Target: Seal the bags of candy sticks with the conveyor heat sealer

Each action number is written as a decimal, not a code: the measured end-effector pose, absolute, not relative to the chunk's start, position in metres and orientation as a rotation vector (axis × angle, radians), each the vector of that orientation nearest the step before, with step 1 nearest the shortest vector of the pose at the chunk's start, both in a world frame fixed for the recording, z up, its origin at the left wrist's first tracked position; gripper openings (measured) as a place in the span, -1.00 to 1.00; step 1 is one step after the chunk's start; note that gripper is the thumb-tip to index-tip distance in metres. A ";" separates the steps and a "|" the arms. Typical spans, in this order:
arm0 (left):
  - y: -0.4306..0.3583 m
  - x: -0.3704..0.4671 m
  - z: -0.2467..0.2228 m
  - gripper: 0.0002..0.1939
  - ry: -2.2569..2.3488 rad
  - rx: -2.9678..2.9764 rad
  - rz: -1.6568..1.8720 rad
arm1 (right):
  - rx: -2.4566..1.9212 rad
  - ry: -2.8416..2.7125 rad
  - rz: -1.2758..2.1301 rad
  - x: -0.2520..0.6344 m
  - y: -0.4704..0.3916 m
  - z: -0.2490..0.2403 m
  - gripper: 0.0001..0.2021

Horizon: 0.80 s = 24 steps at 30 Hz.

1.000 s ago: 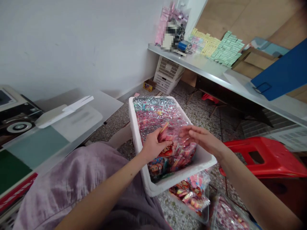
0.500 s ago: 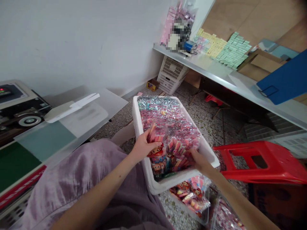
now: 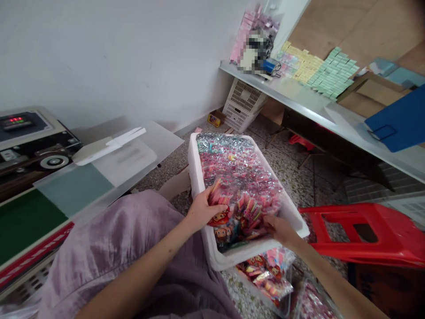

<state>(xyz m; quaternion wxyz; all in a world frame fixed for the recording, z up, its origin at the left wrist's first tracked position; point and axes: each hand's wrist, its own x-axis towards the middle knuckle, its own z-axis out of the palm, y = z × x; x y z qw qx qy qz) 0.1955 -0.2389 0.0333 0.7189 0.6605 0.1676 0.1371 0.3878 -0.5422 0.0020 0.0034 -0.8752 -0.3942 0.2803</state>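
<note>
While the hands (image 3: pixel 201 212) touch packets (image 3: pixel 248 212), others lie between.

Right of your right hand (image 3: pixel 280 229): red stool (image 3: pixel 392 228). Left of your left hand (image 3: pixel 203 211): machine (image 3: pixel 36 138), red digits lit on its display (image 3: pixel 16 121). Beyond both hands you have stacked white crates (image 3: pixel 245 94) beneath a tabletop (image 3: pixel 295 94), which carries pale-green stacks (image 3: pixel 334 73) and a cardboard box (image 3: pixel 375 91).
</note>
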 end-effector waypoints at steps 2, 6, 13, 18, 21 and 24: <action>-0.239 0.195 0.032 -0.35 0.371 1.463 0.298 | -2.746 -1.164 0.849 0.385 -0.545 0.000 -0.82; -0.241 0.195 0.030 -0.27 0.366 1.477 0.274 | -2.687 -1.048 0.822 0.380 -0.546 0.000 -0.56; -0.241 0.193 0.032 -0.27 0.371 1.419 0.277 | -2.399 -0.941 0.788 0.370 -0.535 0.009 -0.69; -0.241 0.192 0.031 -0.25 0.365 1.419 0.293 | -2.294 -0.938 0.864 0.367 -0.534 0.005 -0.88; -0.241 0.191 0.032 -0.20 0.366 1.412 0.295 | -2.230 -0.809 0.941 0.367 -0.543 -0.001 -0.78; -0.241 0.190 0.035 -0.17 0.381 1.388 0.300 | -2.141 -0.702 1.004 0.368 -0.549 0.000 -0.50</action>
